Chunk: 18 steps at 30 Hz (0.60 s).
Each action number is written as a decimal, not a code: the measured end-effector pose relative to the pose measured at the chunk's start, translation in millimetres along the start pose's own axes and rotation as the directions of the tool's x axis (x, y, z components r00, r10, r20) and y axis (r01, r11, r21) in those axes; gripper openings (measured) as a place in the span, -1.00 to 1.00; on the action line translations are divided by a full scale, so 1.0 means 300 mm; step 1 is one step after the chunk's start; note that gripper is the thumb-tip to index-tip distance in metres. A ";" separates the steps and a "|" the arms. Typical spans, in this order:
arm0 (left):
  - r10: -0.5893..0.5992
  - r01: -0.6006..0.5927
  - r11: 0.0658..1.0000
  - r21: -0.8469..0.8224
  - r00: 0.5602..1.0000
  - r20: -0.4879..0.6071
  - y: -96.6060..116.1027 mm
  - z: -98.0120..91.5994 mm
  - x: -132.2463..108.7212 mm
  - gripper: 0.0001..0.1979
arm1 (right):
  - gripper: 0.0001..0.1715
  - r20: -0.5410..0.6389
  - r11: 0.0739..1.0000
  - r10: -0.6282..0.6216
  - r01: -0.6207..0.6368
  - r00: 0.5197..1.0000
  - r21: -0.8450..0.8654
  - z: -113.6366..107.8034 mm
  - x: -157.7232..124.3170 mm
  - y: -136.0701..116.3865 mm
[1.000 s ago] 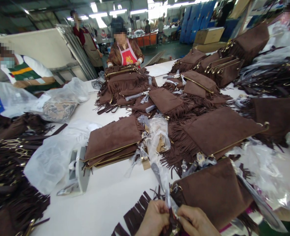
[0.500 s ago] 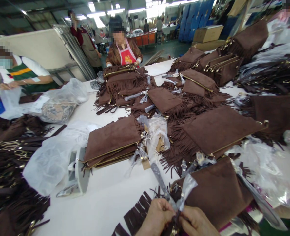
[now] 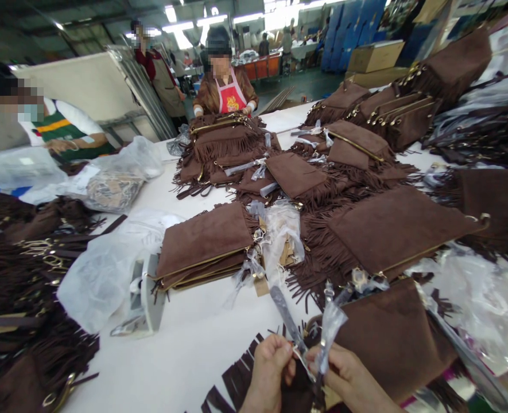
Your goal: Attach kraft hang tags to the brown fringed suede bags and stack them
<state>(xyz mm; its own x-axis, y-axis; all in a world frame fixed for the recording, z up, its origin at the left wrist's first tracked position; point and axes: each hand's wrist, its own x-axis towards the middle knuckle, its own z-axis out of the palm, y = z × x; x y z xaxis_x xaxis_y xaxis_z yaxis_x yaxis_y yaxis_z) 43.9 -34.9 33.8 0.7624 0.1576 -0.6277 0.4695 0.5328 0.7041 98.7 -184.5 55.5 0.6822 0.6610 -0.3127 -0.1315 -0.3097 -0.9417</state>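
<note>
At the lower edge, my left hand (image 3: pixel 268 367) is closed, thumb and forefinger pinched at a thin whitish strip. My right hand (image 3: pixel 346 373) grips a dark strap wrapped in clear plastic (image 3: pixel 332 327), its loose end sticking up. Between the hands a longer plastic-wrapped strap (image 3: pixel 286 310) runs up and to the left. Under and right of them lies a brown suede bag (image 3: pixel 391 338), with dark fringe (image 3: pixel 240 373) spread out to the left. My hands partly cover the hardware where the straps meet.
A stack of brown bags (image 3: pixel 206 241) lies ahead, next to a grey tape dispenser (image 3: pixel 144 298). More fringed bags (image 3: pixel 400 229) cover the right. Dark straps and bags (image 3: pixel 8 287) are heaped left, near clear plastic (image 3: pixel 94 287). Co-workers (image 3: pixel 225 86) stand across the table.
My left hand has drawn slightly apart from the right, and a thin whitish strip shows between them. The whole view has shifted a little, moving the table to the right.
</note>
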 end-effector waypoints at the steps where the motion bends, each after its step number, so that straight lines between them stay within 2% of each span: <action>1: -0.002 0.002 1.000 -0.001 1.000 0.000 -0.002 0.001 0.000 -0.59 | -0.75 0.000 0.999 0.021 -0.021 1.000 0.028 0.005 0.005 0.003; 8: -0.002 0.003 1.000 0.014 1.000 -0.013 0.003 0.009 0.000 -0.57 | -0.67 0.030 0.971 0.035 -0.041 0.999 0.236 0.039 0.040 -0.029; 12: -0.005 0.005 1.000 -0.002 1.000 -0.001 0.012 0.012 -0.005 -0.56 | -0.66 0.022 0.944 0.079 -0.082 0.997 0.320 0.057 0.046 -0.007; 18: -0.092 0.092 0.996 -0.018 0.995 0.046 0.010 0.012 -0.008 -0.55 | -0.62 -0.003 0.914 0.132 -0.120 0.991 0.388 0.051 0.046 -0.010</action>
<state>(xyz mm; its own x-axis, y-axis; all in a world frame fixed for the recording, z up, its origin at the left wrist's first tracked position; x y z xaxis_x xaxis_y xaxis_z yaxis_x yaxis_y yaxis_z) 45.0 -36.8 38.6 0.7357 0.0700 -0.6736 0.5300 0.5597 0.6370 97.5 -164.1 52.1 0.6613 0.6119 -0.4339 -0.4811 -0.0978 -0.8712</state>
